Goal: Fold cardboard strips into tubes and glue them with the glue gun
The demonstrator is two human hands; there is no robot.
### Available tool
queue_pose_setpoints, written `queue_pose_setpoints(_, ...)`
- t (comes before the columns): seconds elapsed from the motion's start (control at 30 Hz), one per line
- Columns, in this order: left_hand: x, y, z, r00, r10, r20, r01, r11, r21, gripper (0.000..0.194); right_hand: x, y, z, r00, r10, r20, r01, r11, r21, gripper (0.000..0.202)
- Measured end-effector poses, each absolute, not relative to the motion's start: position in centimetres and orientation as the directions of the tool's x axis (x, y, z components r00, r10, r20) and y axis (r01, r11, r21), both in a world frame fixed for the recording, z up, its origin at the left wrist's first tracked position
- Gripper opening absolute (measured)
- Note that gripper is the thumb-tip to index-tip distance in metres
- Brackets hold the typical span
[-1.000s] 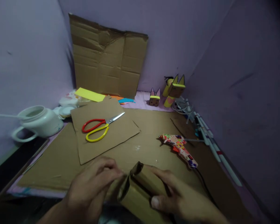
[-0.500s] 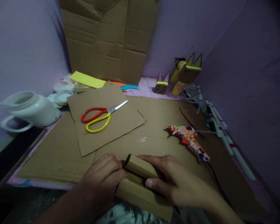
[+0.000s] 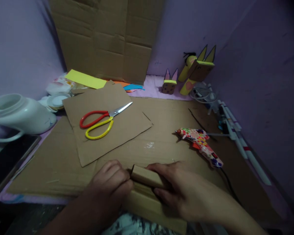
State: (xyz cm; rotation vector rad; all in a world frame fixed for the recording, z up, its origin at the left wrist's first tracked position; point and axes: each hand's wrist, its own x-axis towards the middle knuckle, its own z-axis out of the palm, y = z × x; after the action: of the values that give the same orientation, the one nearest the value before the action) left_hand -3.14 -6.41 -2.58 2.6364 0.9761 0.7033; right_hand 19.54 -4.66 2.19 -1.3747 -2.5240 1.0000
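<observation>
Head-worn view, forward and down

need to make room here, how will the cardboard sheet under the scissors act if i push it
The cardboard sheet looks fairly stiff, lying mostly flat, so it should slide without flopping. Being thin, it is probably light for its size. The scissors rest on top and may ride along, or slip if it tilts.

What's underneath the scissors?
The scissors lie on a loose piece of cardboard, and under that is a bigger cardboard sheet. I can't see right beneath the handles, because they cover it.
</observation>
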Motion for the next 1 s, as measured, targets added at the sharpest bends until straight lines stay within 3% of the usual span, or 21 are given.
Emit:
queue_pose_setpoints(0.1, -3.2, -6.6, -2.7, 0.654, 0.672, 0.348, 0.554, -0.739, 0.384, 0.024, 19.1, -4.3, 2.7, -0.565, 0.795, -0.221, 0.735, 0.362, -0.574, 0.038)
queue_pose_setpoints(0.23, -3.2, -6.6, -3.2, 0.649, 0.658, 0.382, 0.581, -0.753, 0.309, 0.024, 18.2, -3.9, 2.9, -0.507, 0.827, -0.243, 0.823, 0.381, -0.421, 0.031)
queue_pose_setpoints(0.33, -2.9, -6.5, -3.5, 0.652, 0.618, 0.439, 0.58, -0.779, 0.237, 0.024, 17.9, -3.6, 2.5, -0.557, 0.804, -0.207, 0.773, 0.412, -0.482, 0.029)
queue_pose_setpoints(0.43, -2.7, -6.5, -3.5, 0.635, 0.64, 0.433, 0.602, -0.761, 0.241, 0.027, 18.1, -3.3, 2.0, -0.589, 0.788, -0.179, 0.724, 0.416, -0.55, 0.029)
queue_pose_setpoints(0.83, -2.3, -6.1, -4.0, 0.638, 0.648, 0.415, 0.618, -0.753, 0.225, 0.024, 18.0, -3.7, 0.7, -0.582, 0.795, -0.169, 0.725, 0.414, -0.55, 0.025)
queue_pose_setpoints(1.0, -2.5, -6.2, -3.9, 0.642, 0.685, 0.345, 0.628, -0.727, 0.276, 0.02, 17.9, -3.8, 0.9, -0.584, 0.792, -0.175, 0.731, 0.42, -0.538, 0.026)
